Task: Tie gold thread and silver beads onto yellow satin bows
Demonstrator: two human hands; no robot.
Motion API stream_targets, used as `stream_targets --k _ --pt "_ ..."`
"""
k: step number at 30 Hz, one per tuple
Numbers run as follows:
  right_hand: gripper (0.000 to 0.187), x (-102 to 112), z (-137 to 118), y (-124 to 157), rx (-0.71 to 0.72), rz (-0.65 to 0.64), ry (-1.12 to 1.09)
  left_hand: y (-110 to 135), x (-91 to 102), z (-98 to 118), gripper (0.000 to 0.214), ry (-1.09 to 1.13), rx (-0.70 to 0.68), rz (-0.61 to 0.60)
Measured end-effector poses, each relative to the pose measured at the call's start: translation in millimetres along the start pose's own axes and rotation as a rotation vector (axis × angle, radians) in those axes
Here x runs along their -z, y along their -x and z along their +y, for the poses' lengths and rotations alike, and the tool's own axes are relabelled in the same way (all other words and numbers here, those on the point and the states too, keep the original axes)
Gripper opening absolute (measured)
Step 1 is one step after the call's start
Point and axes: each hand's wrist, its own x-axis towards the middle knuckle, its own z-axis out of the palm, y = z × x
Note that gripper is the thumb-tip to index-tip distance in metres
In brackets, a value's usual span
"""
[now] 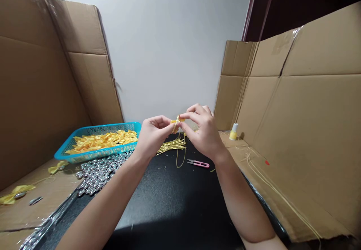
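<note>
Left hand [152, 135] and right hand [204, 131] pinch 1 yellow ribbon bow [181, 120], its gold cord [176, 127] seemingly half-wound, while, far left of the grip, 2 finished bows [58, 166] lie near a full blue basket [96, 155].

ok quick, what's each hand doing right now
left hand: closed, pinching the yellow ribbon piece
right hand: closed, pinching the same yellow ribbon piece from the other side
</note>
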Motion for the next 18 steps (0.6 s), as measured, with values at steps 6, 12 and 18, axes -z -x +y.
stream_targets --k 6,12,18 --pt "0.008 -4.2 -2.3 -0.8 -0.135 -0.035 -0.112 0.0 1.5 -3.3 0.023 -0.154 -0.049 -0.017" --pt "0.004 -0.6 1.3 -1.5 -0.151 -0.106 -0.196 -1.8 3.5 0.0 0.021 -0.14 -0.011 -0.059" --pt "0.006 -0.2 7.0 -2.3 -0.084 -0.177 -0.145 -4.4 5.8 3.4 0.025 -0.123 0.051 -0.088"
